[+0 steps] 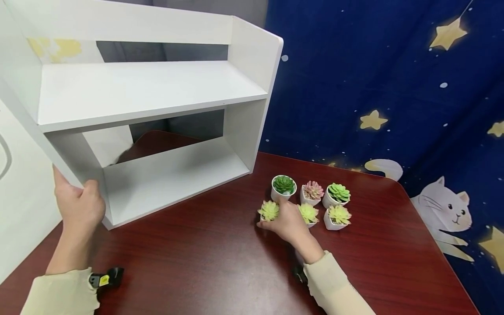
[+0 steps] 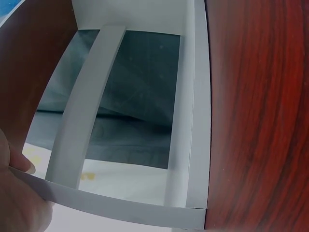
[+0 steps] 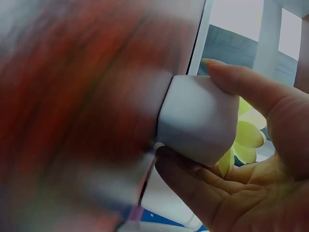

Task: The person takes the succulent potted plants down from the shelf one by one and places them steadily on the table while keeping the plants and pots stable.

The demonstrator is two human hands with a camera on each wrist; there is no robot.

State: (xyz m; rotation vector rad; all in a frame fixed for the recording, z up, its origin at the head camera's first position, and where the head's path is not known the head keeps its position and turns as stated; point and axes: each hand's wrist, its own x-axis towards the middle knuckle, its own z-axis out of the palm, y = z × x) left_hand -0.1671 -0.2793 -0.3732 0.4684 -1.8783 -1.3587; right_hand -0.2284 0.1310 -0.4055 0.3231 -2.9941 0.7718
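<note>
A white two-tier shelf (image 1: 177,175) stands on the left of the dark red table. My left hand (image 1: 80,203) grips the edge of its left side panel, thumb on the inner side, as the left wrist view (image 2: 21,198) also shows in part. With my right hand (image 1: 291,223) I pinch the white pot (image 3: 198,121) of a yellow-green succulent (image 1: 269,211) between thumb and fingers, its base at or near the tabletop. Close around that hand are a dark green succulent (image 1: 283,185) and another yellow-green one (image 1: 309,213), partly covered by the hand.
Farther right stand a pink succulent (image 1: 313,190), a bright green one (image 1: 338,192) and a yellow-green one (image 1: 339,215), all in white pots. The table (image 1: 220,262) ends at a rounded right corner. A blue star-patterned curtain (image 1: 334,87) hangs behind.
</note>
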